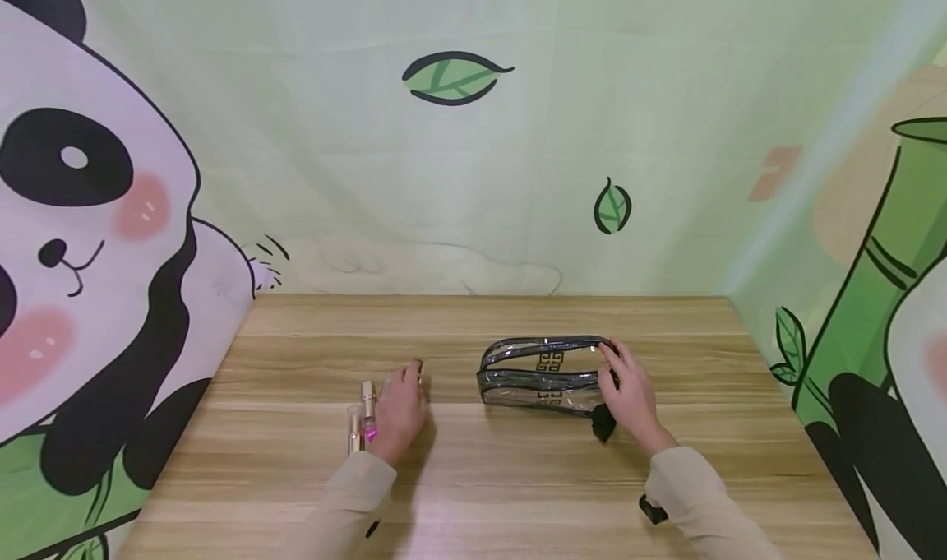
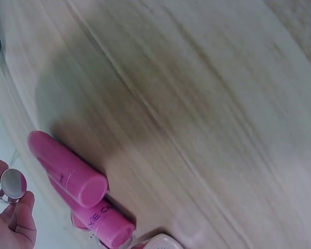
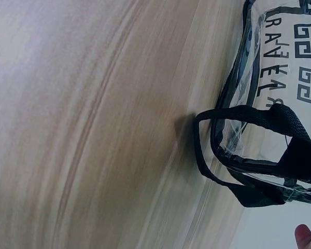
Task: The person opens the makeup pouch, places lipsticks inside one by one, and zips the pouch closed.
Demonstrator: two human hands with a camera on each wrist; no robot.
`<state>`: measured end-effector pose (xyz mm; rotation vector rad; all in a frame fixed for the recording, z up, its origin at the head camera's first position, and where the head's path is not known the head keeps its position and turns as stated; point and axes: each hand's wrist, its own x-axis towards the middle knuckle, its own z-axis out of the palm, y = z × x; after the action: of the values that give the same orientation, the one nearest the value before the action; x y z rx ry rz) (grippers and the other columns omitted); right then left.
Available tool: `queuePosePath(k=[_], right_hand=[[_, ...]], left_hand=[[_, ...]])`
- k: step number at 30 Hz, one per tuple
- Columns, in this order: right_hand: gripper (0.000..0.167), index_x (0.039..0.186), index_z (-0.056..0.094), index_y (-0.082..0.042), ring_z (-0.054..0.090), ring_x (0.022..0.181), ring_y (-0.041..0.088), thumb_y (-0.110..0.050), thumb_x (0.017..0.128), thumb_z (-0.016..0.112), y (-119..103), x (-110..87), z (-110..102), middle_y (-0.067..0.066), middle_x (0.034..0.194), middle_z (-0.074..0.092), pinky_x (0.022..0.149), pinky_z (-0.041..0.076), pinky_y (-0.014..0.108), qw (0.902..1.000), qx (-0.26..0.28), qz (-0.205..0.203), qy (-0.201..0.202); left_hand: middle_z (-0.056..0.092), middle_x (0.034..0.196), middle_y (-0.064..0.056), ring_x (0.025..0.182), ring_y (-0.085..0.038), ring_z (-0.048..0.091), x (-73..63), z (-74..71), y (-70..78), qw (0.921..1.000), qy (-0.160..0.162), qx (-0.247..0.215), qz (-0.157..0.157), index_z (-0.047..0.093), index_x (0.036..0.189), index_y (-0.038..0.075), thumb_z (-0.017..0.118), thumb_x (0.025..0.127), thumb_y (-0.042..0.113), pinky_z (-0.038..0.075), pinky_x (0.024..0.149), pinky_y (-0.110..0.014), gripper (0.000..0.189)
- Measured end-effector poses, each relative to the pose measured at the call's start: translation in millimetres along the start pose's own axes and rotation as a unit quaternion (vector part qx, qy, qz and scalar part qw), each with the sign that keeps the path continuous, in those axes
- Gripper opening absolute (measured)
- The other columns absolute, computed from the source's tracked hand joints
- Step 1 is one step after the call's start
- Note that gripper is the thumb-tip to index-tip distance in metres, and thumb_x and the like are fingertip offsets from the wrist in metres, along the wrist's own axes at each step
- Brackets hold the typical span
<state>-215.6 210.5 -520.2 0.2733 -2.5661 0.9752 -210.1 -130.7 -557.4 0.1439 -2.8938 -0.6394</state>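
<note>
While the left hand (image 1: 403, 412) pinches a silver-ended item (image 2: 13, 182) over the table (image 1: 518, 486), the right hand (image 1: 629, 387) touches one end of the clear pouch (image 1: 547, 377); how closed its grip is, I cannot tell. One item seems lifted; pink tubes (image 2: 72, 171) remain outside the pouch, unheld.

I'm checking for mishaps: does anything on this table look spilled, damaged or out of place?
One small oddity: beside the black strap of the clear pouch, pale thread-like strands show, perhaps loose stitching, though I cannot be sure. I see no spill.
</note>
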Motion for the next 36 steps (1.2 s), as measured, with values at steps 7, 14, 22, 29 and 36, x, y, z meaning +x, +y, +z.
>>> queuePosePath(k=[7,14,22,29,36], right_hand=[[0.04,0.124,0.05,-0.004,0.039,0.12,0.038,-0.011,0.085,0.045,1.0,0.2,0.2,0.017,0.134,0.04,0.092,0.035,0.054,1.0,-0.003,-0.005,0.001],[0.04,0.123,0.05,-0.003,0.039,0.12,0.038,-0.011,0.085,0.045,0.7,1.0,0.5,0.017,0.133,0.041,0.092,0.035,0.054,0.9999,0.0,-0.009,0.007],[0.04,0.123,0.051,-0.002,0.04,0.118,0.039,-0.008,0.084,0.047,1.2,1.7,1.5,0.018,0.133,0.041,0.091,0.035,0.055,0.9999,0.003,-0.009,0.009],[0.039,0.123,0.05,-0.001,0.04,0.118,0.04,-0.008,0.085,0.045,0.7,0.6,1.2,0.019,0.133,0.041,0.091,0.034,0.055,0.9999,0.006,-0.007,0.007],[0.039,0.123,0.05,-0.001,0.039,0.119,0.039,-0.008,0.085,0.045,0.0,0.1,1.9,0.018,0.133,0.041,0.093,0.034,0.054,0.9998,0.014,-0.009,0.011]], left_hand=[[0.056,0.112,-0.014,0.095,-0.035,0.055,2.2,-8.2,2.1,0.9984,0.046,-0.007,0.033,0.048,0.123,0.014,0.055,0.077,0.007,0.048,0.076,-0.048,0.046],[0.056,0.112,-0.01,0.093,-0.033,0.056,4.3,-17.1,6.9,0.9962,0.059,-0.021,0.06,0.048,0.122,0.015,0.056,0.075,0.008,0.048,0.074,-0.045,0.049],[0.058,0.11,-0.01,0.094,-0.03,0.057,6.9,-24.3,16.6,0.9915,0.08,-0.024,0.1,0.051,0.12,0.014,0.061,0.076,0.01,0.049,0.076,-0.043,0.045],[0.06,0.11,-0.011,0.091,-0.03,0.06,7.5,-31.4,27.9,0.981,0.104,-0.037,0.159,0.052,0.12,0.013,0.066,0.074,0.008,0.05,0.073,-0.043,0.048],[0.057,0.115,-0.009,0.099,-0.027,0.056,8.0,-35.6,40.0,0.979,0.072,-0.057,0.182,0.048,0.124,0.013,0.063,0.077,0.007,0.048,0.085,-0.04,0.05]])
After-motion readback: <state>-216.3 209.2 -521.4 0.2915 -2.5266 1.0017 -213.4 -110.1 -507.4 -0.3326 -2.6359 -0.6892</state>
